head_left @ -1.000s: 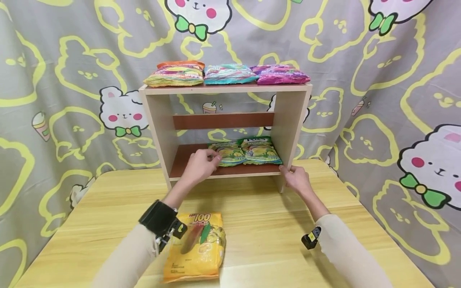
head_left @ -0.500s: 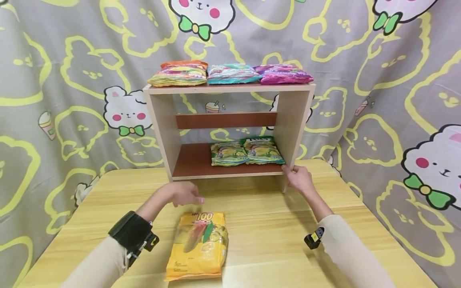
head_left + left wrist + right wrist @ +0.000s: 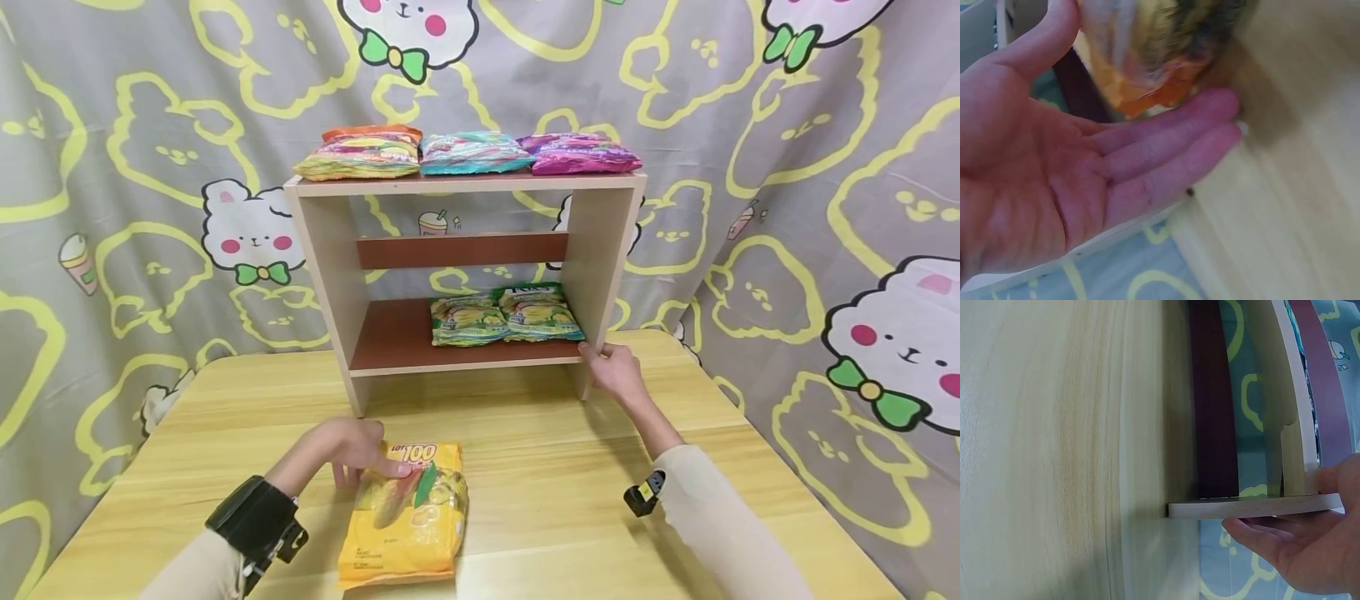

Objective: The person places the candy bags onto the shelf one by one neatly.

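Observation:
A yellow candy bag point(image 3: 405, 525), marked 100 with a mango picture, lies on the table in the head view. My left hand point(image 3: 356, 450) is at its upper left corner, one digit over the bag's top and other fingers down beside it. In the left wrist view the fingers of this hand point(image 3: 1085, 156) are nearly straight, close to the bag's crimped orange end point(image 3: 1147, 87). My right hand point(image 3: 617, 371) holds the right side panel of a small wooden shelf point(image 3: 465, 367); in the right wrist view the thumb and fingers point(image 3: 1260, 540) lie on opposite sides of the panel.
Two green candy bags point(image 3: 502, 315) lie side by side on the right of the lower board. On the top board sit an orange-yellow bag point(image 3: 360, 154), a teal bag point(image 3: 476, 154) and a purple bag point(image 3: 581, 155). A patterned curtain point(image 3: 150, 208) hangs behind the table point(image 3: 547, 483).
My left hand has left the green bags on the lower board, come down toward me and reached the top of the yellow bag. The right hand stays on the shelf's side panel.

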`<act>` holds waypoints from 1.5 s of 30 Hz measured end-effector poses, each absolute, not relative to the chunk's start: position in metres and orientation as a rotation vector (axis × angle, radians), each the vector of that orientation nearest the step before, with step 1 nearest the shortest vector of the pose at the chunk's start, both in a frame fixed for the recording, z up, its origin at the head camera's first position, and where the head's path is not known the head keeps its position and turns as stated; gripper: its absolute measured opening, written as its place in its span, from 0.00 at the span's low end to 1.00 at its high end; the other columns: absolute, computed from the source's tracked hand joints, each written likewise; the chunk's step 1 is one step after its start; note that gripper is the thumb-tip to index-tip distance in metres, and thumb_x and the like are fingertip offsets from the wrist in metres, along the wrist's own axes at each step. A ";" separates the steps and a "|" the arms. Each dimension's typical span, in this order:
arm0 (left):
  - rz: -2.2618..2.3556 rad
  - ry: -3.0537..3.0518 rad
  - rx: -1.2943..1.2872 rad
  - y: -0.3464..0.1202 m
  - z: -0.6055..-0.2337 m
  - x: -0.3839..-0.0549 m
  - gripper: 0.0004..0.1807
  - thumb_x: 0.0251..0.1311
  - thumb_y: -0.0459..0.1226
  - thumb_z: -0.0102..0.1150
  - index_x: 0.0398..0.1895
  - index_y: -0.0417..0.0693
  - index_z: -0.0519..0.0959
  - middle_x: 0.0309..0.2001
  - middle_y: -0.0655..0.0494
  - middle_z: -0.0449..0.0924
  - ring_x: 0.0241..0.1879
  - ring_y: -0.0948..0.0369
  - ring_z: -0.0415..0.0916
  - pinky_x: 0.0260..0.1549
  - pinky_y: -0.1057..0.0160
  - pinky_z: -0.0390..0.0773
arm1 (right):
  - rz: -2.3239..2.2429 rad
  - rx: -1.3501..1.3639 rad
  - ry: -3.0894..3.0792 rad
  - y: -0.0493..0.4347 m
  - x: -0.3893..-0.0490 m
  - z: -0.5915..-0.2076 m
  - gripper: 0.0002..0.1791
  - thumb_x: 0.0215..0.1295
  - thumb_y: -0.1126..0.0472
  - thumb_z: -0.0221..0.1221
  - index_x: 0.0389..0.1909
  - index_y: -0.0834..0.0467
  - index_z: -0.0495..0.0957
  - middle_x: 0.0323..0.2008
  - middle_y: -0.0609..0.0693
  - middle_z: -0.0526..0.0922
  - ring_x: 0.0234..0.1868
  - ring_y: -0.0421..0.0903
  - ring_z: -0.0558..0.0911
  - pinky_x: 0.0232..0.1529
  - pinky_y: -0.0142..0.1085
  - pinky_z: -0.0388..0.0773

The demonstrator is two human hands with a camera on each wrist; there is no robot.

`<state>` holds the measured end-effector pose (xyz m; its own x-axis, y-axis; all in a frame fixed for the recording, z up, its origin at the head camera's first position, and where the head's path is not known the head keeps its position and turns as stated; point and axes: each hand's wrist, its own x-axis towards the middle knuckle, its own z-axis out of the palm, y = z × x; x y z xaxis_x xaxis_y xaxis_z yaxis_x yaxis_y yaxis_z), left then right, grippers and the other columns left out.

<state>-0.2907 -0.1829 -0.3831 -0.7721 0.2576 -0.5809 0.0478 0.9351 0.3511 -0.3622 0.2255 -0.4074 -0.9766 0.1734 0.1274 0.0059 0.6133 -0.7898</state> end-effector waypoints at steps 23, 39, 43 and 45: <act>0.583 2.819 0.367 -0.178 -0.403 -0.314 0.24 0.57 0.51 0.72 0.15 0.46 0.74 0.13 0.62 0.60 0.16 0.64 0.60 0.19 0.68 0.60 | 1.300 -0.162 -2.667 0.225 -0.363 -0.407 0.29 0.73 0.41 0.52 0.46 0.64 0.85 0.42 0.66 0.87 0.30 0.49 0.87 0.29 0.35 0.75; 0.630 2.797 0.352 -0.175 -0.405 -0.320 0.23 0.63 0.51 0.67 0.20 0.48 0.73 0.20 0.59 0.62 0.22 0.62 0.61 0.23 0.67 0.60 | 1.284 -0.162 -2.639 0.223 -0.362 -0.409 0.27 0.73 0.43 0.53 0.43 0.64 0.85 0.36 0.63 0.87 0.27 0.46 0.85 0.27 0.34 0.75; 0.544 2.696 0.342 -0.183 -0.398 -0.318 0.28 0.64 0.57 0.63 0.15 0.51 0.68 0.18 0.60 0.59 0.20 0.63 0.61 0.21 0.66 0.61 | 1.292 -0.153 -2.643 0.225 -0.362 -0.410 0.28 0.73 0.42 0.52 0.43 0.65 0.84 0.37 0.65 0.87 0.28 0.49 0.86 0.27 0.35 0.75; 0.507 2.648 0.325 -0.188 -0.396 -0.317 0.28 0.63 0.59 0.63 0.18 0.49 0.72 0.20 0.59 0.63 0.22 0.62 0.65 0.22 0.65 0.67 | 1.294 -0.153 -2.646 0.225 -0.362 -0.409 0.29 0.73 0.42 0.52 0.44 0.66 0.84 0.37 0.66 0.87 0.28 0.48 0.85 0.27 0.35 0.75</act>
